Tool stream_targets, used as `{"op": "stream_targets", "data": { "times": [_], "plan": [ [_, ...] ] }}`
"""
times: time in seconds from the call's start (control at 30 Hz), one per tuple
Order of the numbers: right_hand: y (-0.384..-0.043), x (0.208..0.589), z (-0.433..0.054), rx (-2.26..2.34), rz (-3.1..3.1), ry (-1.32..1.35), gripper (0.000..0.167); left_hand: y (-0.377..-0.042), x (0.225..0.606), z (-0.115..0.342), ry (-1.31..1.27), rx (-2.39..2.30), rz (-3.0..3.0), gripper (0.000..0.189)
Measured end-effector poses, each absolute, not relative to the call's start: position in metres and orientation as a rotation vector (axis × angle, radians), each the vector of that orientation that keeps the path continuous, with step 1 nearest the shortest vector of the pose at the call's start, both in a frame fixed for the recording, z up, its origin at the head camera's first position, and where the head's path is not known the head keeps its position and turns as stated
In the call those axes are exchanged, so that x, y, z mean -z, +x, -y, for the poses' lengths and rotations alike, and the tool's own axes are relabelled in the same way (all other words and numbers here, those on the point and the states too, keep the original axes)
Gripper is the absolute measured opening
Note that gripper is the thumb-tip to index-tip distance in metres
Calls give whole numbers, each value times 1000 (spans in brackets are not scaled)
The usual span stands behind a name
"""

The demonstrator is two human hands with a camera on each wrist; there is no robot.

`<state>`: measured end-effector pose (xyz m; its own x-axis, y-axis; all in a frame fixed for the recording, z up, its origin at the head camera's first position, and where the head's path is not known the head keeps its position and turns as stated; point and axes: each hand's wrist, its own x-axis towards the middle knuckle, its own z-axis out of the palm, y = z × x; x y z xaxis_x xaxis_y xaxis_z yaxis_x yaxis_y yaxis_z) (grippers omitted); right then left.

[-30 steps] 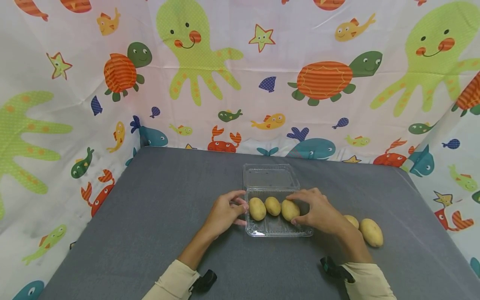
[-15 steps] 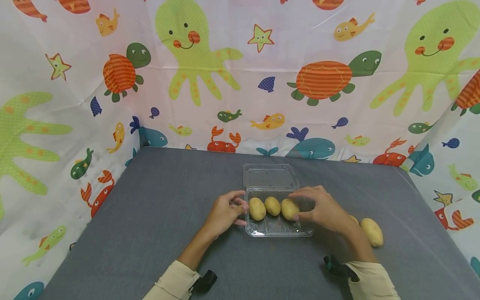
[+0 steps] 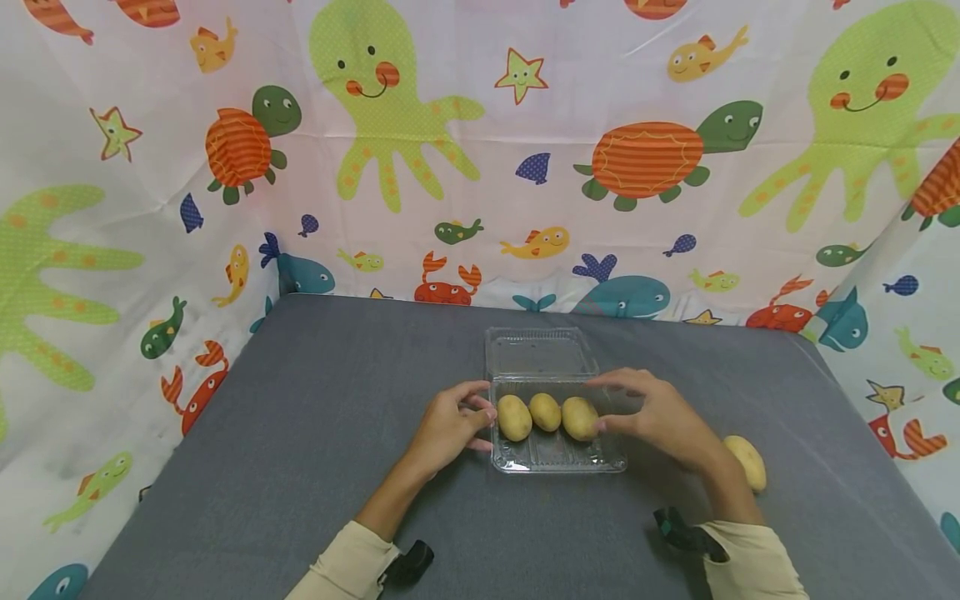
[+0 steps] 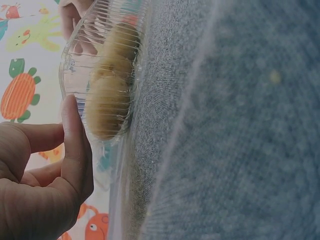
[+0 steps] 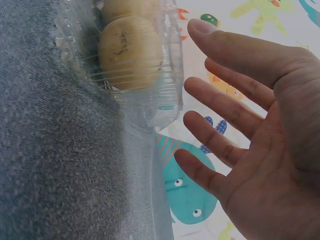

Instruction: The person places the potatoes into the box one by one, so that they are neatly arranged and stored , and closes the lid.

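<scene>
a white cloth printed with sea animals [image 3: 525, 275] hangs behind and either side of the grey cloth-covered table [image 3: 315, 467]. on the table sits an open, clear, ribbed plastic container [image 3: 555, 461], its lid [image 3: 542, 354] laid back on the far side. the right hand [image 3: 663, 421] is spread wide over the container's right edge, gripping nothing. the left hand [image 3: 450, 425], fingers bent, touches the container's left edge; whether it pinches the rim i cannot tell. one oval yellow-tan potato [image 3: 745, 464] lies right of the container, partly behind the right forearm. three more oval yellow-tan potatoes [image 3: 514, 418] sit in a row inside the container, the middle one smallest.
</scene>
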<state>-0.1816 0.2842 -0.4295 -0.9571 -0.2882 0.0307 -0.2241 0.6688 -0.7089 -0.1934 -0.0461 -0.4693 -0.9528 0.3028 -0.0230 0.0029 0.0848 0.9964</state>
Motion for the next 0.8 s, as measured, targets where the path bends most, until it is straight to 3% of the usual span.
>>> {"op": "stream_targets", "data": {
  "times": [0.8],
  "plan": [
    [-175, 414, -313, 1328, -2792, -411, 47, -194, 469, 46, 301, -1962, -2137, 48]
  ]
}}
